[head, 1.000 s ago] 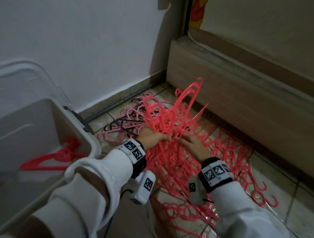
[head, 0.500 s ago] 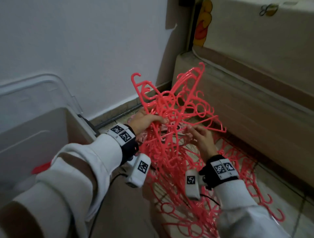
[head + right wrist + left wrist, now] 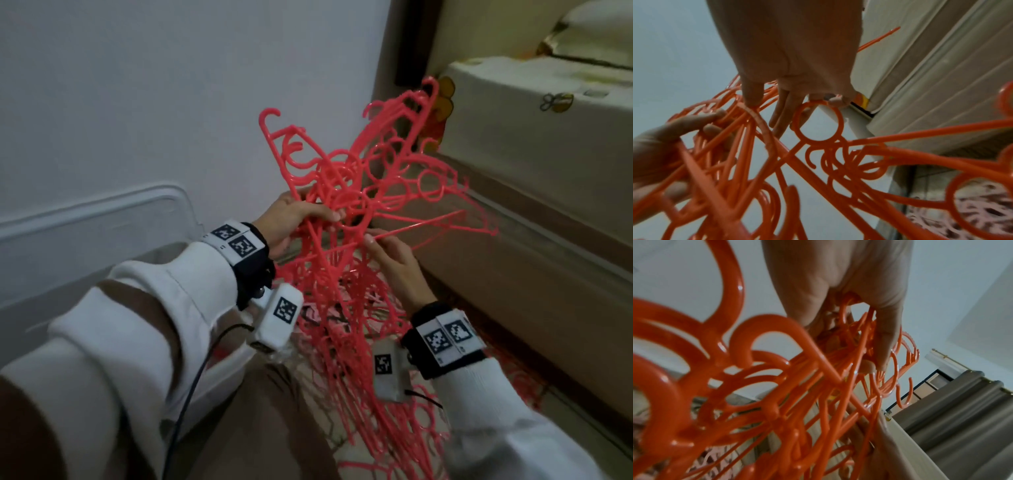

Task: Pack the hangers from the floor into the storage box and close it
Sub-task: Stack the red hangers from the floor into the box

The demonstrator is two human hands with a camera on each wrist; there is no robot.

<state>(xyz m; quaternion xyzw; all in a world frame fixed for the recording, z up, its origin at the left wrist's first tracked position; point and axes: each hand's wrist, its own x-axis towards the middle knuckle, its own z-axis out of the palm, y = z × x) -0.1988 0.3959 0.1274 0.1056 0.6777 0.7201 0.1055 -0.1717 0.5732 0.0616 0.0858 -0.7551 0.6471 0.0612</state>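
A tangled bundle of red plastic hangers (image 3: 346, 205) hangs in the air in front of me, its lower ends trailing toward the floor. My left hand (image 3: 301, 219) grips the bundle from the left, fingers curled round several hanger necks (image 3: 859, 331). On the other side my right hand (image 3: 394, 260) pinches thin bars of the same bundle; its thumb presses a bar and two fingers hook a round ring (image 3: 818, 126). The translucent storage box (image 3: 219, 373) stands at the lower left, mostly hidden by my left sleeve, with its lid (image 3: 102, 205) leaning on the wall behind.
A bed base (image 3: 513, 257) with a mattress (image 3: 548, 113) runs along the right. Paler pink hangers (image 3: 329, 315) and more red ones (image 3: 513, 377) lie on the tiled floor beneath the bundle. My knee (image 3: 274, 428) is at the bottom centre.
Both hands have lifted the red hanger bundle off the floor pile to chest height. The view has tilted up, so the inside of the box is out of sight.
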